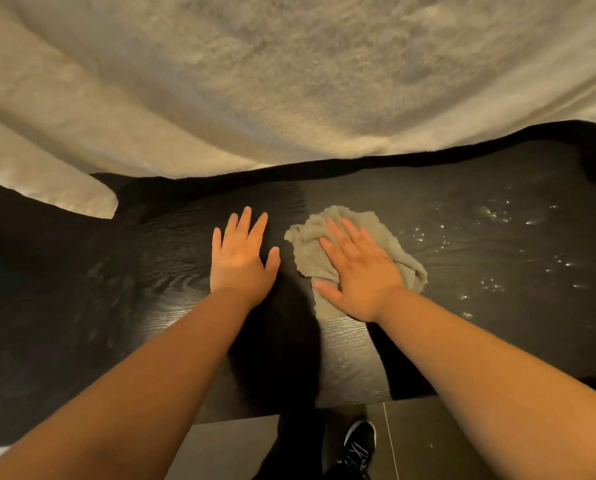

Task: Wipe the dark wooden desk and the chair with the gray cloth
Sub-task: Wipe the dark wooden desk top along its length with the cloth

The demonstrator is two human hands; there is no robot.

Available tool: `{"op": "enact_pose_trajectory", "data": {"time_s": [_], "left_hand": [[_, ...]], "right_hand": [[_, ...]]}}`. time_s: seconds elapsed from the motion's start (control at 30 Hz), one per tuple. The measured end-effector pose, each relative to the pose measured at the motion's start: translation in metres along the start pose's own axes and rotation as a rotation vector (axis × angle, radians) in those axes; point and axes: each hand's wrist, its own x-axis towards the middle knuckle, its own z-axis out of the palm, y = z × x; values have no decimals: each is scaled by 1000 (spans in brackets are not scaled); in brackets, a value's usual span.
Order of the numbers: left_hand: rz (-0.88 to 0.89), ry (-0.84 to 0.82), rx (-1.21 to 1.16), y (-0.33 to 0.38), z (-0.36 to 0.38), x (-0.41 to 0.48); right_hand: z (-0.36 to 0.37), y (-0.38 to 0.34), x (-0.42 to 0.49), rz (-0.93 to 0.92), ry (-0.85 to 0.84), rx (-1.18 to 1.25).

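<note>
Head camera, looking down over a dark wooden desk [151, 254] that fills the middle of what I see. The person's two bare forearms reach forward from the bottom edge.

The left hand [243, 261] lies flat on the bare wood, palm down, with its fingers straight and spread apart and nothing in its grasp.

Just beside it, the right hand [359, 275] presses flat on a gray cloth [307, 251], also with straight fingers spread slightly apart. It is not gripping the cloth, only resting on top.

The cloth is crumpled into a loose mound on the desk top, near the middle and a little right of center. Its edges stick out around the hand on every side.

To the right of the cloth I see small bright specks [490, 216] scattered over the wood. I cannot tell whether they are drops or dust.

A large cream-colored fabric [289, 81] with a fuzzy surface hangs across the whole upper half and covers the far edge of the desk.

At the bottom, past the near edge of the desk, I can see gray floor tiles [428, 445] and one black shoe [359, 441] with white markings.
</note>
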Motion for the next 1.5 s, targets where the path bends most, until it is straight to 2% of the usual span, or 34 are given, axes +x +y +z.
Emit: {"op": "enact_pose_trajectory", "data": {"time_s": [0.1,0.17,0.3,0.43,0.63,0.7,0.8,0.9,1.17,1.23,1.4,1.5], "left_hand": [[6,20,52,-2,5,3],[6,14,31,-1,3,2],[-14,-28,22,1,0,2],[-14,-47,26,-1,2,2],[-11,-64,10,1,1,4],[-11,-75,0,0,0,3],[-17,-92,4,0,-1,4],[-17,-100,41,2,-2,6],[-53,-100,31,3,0,8],[-56,-104,36,3,0,7],[-50,-113,46,1,-2,5],[-51,-119,60,1,-1,5]], "right_hand": [[-10,14,31,235,21,39],[-7,5,28,276,23,83],[12,-33,-15,75,-9,66],[6,-13,-5,-69,-32,43],[-20,16,63,336,-4,58],[-14,4,49,321,3,99],[1,-9,2,180,38,64],[0,0,-11,106,-24,35],[-41,25,104,425,-7,41],[-38,20,104,372,-14,54],[-9,-14,28,-19,-54,35],[-13,3,29,-133,-91,42]]}}
